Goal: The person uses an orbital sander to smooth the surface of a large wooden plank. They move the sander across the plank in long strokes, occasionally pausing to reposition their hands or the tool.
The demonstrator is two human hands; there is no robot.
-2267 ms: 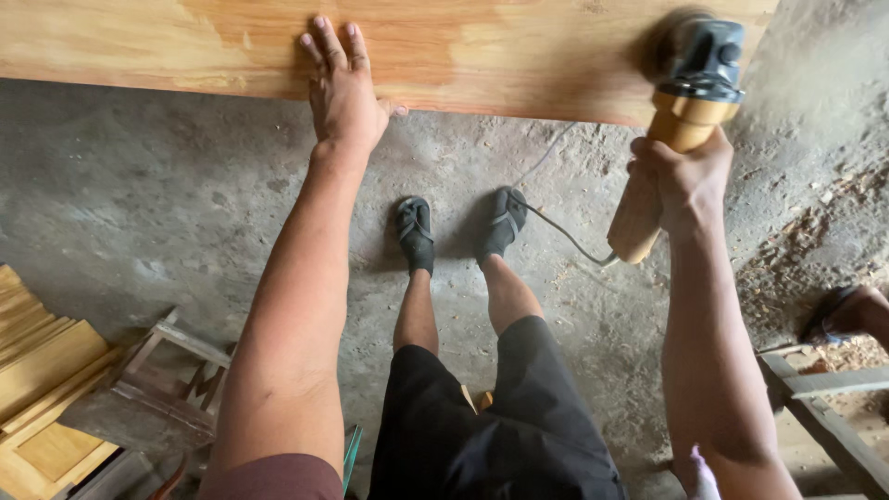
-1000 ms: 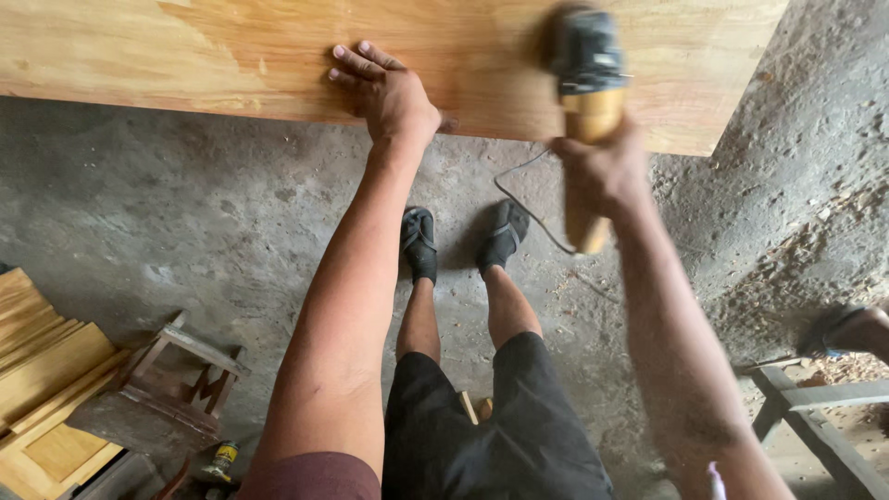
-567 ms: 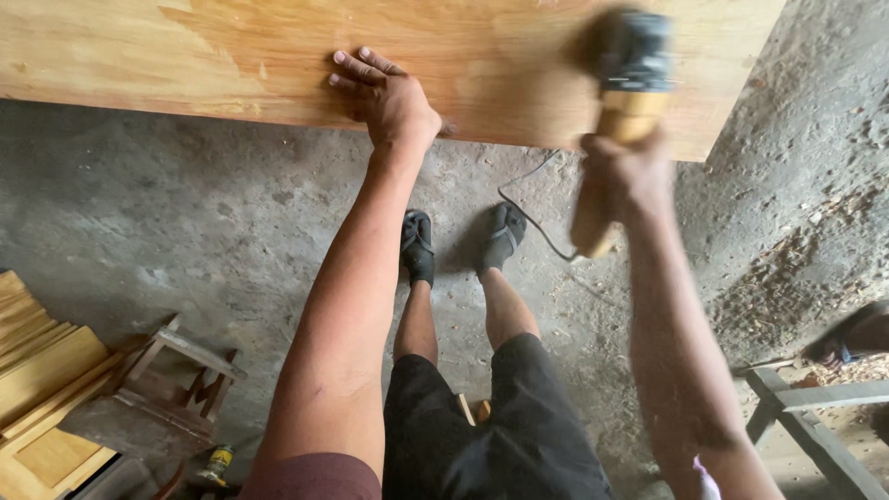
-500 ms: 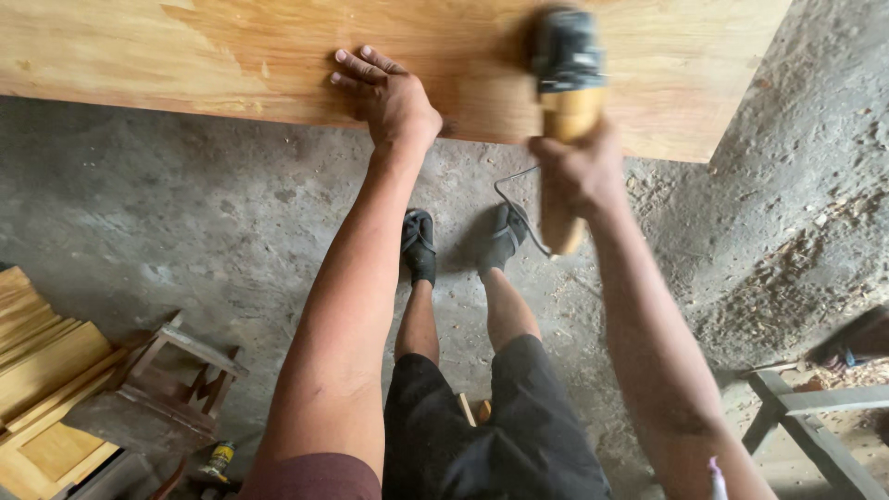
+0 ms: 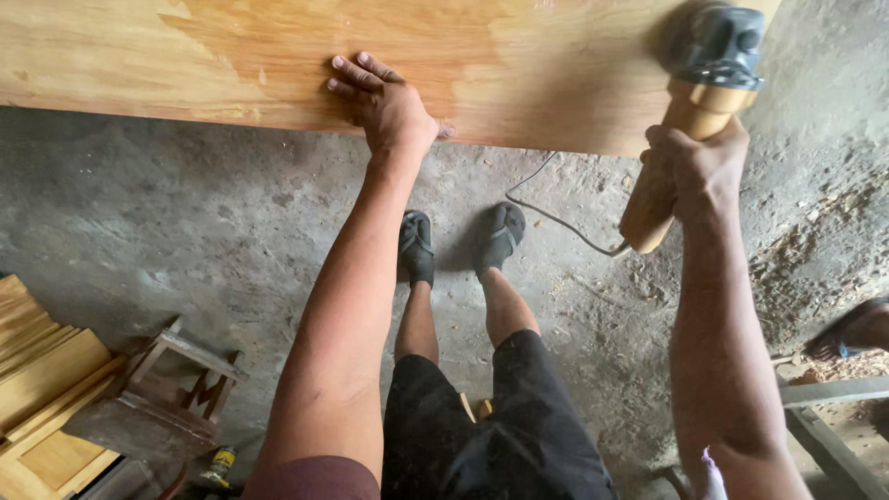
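A large wooden board (image 5: 231, 56) runs across the top of the view, its near edge above the concrete floor. My left hand (image 5: 384, 97) lies flat on the board near that edge, fingers spread and pointing left. My right hand (image 5: 696, 167) grips the tan handle of a power sander (image 5: 690, 111), whose dark grey head rests on the board's right end. A thin black cord (image 5: 556, 218) trails from the handle down to the floor.
My legs in black shorts and my feet in dark sandals (image 5: 417, 245) stand on the dusty concrete floor (image 5: 185, 222). Stacked wooden pieces (image 5: 46, 389) and a small wooden frame (image 5: 176, 380) lie at lower left. Sawdust (image 5: 824, 250) and another person's foot (image 5: 857, 329) are at right.
The sander has swung back and forth over the board and now sits at its far right end. My left hand has stayed pressed on the board.
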